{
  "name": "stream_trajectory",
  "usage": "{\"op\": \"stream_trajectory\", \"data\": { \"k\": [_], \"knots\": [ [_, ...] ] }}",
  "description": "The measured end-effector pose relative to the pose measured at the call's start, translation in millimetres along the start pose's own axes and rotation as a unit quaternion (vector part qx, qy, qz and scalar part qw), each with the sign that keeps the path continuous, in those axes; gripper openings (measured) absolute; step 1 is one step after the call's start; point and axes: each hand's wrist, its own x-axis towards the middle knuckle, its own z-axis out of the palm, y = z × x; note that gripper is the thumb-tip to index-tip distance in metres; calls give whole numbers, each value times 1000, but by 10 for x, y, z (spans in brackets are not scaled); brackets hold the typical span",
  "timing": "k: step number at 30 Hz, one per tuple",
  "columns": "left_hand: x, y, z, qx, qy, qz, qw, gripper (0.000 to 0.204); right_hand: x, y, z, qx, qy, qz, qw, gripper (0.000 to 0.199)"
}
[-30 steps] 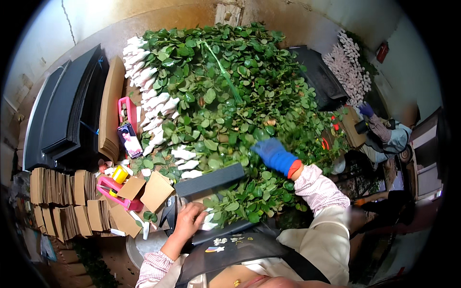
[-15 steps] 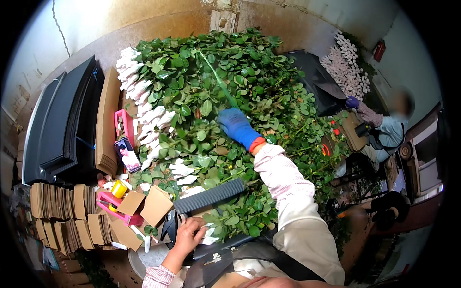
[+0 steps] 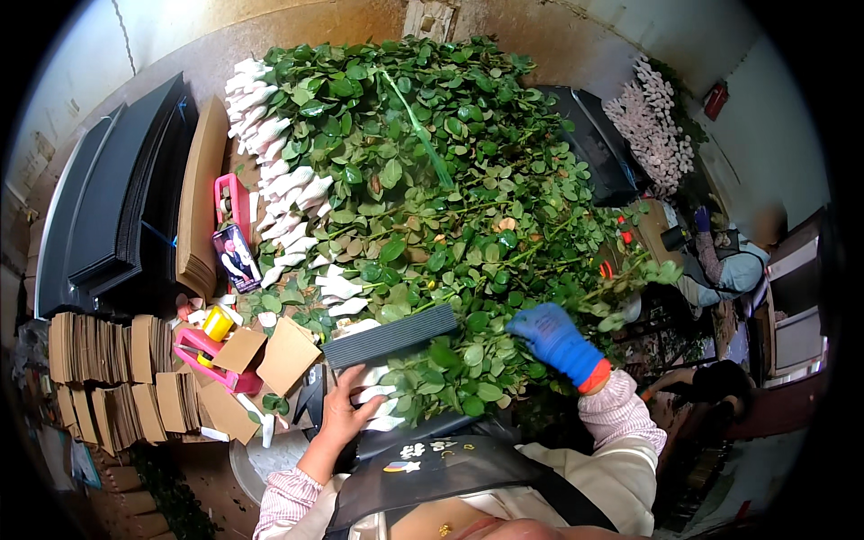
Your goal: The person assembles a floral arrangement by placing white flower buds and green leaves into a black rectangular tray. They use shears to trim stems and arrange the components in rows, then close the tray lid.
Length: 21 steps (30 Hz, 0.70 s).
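Observation:
My bare left hand has its thumb and forefinger apart beside several white-sleeved flower heads at the near edge. Leafy green stems run rightward from those heads. Over the right end of these leaves is my right hand in a blue glove, its fingers drawn together; what they grip is hidden. A grey corrugated strip stands just beyond my left hand. Past it lies a broad heap of leafy rose-like stems, white-sleeved heads along its left side. A green translucent strip lies on the leaves.
At left are stacked dark sheets, cardboard, pink tape dispensers, a phone and cardboard pieces. Red-handled scissors lie at the heap's right edge. A co-worker sits at far right.
My right hand has come back from mid-heap toward me and to the right. My left hand has risen slightly, its fingers spreading; more white-sleeved heads show beside it. A leafy stem now sticks out at right.

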Motion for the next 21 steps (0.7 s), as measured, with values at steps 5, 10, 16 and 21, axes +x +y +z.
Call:
{"op": "stream_trajectory", "data": {
  "k": [5,10,16,21],
  "knots": [
    [87,98,-75,52,-33,58,996,54,220,-25,-167,-87,-80,12,993,24],
    [72,163,-72,87,-45,48,994,54,1653,151,-444,-25,102,27,994,28],
    [67,120,-29,101,-78,52,990,59,3092,884,707,-207,197,87,954,32],
    [68,145,-34,92,-69,40,993,58,3296,843,229,-97,-22,128,987,45]
  ]
}}
